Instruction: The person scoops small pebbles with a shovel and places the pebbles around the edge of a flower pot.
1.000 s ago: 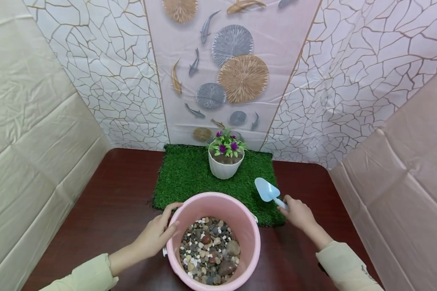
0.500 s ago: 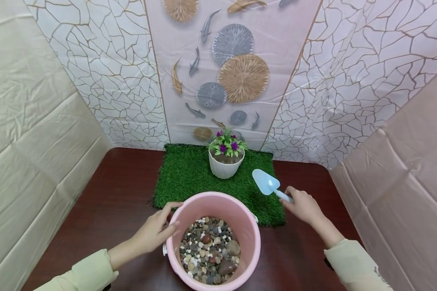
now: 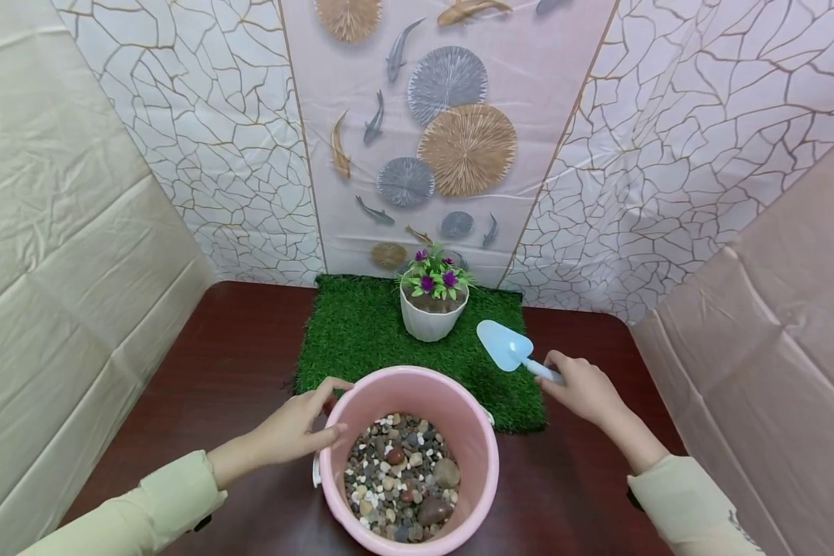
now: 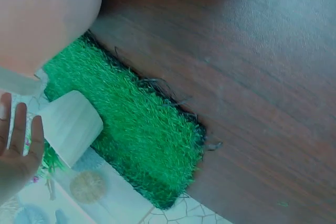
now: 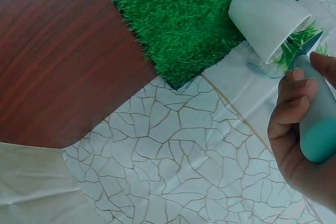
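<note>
A pink bucket (image 3: pixel 489 479), partly filled with mixed pebbles (image 3: pixel 389 486), stands at the front of the table. My left hand (image 3: pixel 299 423) is at its left rim, fingers and thumb touching the edge; in the left wrist view the left hand (image 4: pixel 21 150) has fairly straight, spread fingers. My right hand (image 3: pixel 584 388) grips the handle of a light blue garden trowel (image 3: pixel 506 345), its blade raised and pointing left above the grass mat. The right wrist view shows the right hand (image 5: pixel 294 124) with fingers curled round the thick trowel handle (image 5: pixel 317 108).
Behind the bucket, a white ribbed pot (image 3: pixel 432 320) with purple flowers (image 3: pixel 427 283) stands on a green artificial grass mat (image 3: pixel 357 332). The dark red-brown table (image 3: pixel 236 347) is bordered by patterned cloth (image 3: pixel 236 154) at the back and beige cloth (image 3: pixel 757 371) at the sides.
The trowel has moved up and left, its blade turning further left, while my right hand has shifted slightly up and right. My left hand stays at the rim with only small movement.
</note>
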`<action>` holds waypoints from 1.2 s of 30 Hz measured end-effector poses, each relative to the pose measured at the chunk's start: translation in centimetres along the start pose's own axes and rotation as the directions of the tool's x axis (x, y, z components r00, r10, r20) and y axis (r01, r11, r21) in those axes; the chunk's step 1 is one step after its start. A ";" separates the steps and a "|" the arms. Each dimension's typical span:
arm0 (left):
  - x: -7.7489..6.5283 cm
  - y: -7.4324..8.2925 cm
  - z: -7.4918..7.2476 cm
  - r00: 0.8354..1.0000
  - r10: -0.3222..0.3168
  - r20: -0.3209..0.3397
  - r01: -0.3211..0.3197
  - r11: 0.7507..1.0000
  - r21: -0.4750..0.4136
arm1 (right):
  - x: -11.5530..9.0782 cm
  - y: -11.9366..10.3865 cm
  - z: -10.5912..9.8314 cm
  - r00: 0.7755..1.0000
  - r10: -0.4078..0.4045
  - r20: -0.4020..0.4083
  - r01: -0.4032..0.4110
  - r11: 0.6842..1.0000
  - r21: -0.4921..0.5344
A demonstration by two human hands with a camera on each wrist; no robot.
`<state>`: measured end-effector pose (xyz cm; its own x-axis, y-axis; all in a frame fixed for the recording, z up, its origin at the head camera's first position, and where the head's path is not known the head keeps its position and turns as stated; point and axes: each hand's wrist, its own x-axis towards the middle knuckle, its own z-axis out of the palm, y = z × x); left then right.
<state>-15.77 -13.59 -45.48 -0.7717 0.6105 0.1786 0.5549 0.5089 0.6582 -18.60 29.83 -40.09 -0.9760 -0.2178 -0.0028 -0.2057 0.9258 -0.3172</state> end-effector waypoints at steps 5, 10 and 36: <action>0.6 -0.2 -0.5 0.998 0.038 0.054 -0.038 0.999 0.005 | 0.0 -0.6 -0.6 1.000 -0.030 -0.001 0.030 0.999 -0.014; 0.9 -0.2 -0.8 0.994 0.072 0.078 -0.073 0.997 0.012 | -0.2 -1.2 -1.4 0.998 -0.063 0.008 0.063 0.998 -0.014; 1.8 0.5 0.2 0.999 -0.001 -0.055 0.001 1.000 0.002 | -1.6 -5.8 -3.0 0.916 -0.397 0.050 0.400 0.906 -0.140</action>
<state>-16.88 -12.15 -44.96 -0.7882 0.5758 0.2174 0.5544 0.5107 0.6572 -16.08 25.76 -35.44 -0.8093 -0.5825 0.0758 -0.5866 0.7948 -0.1555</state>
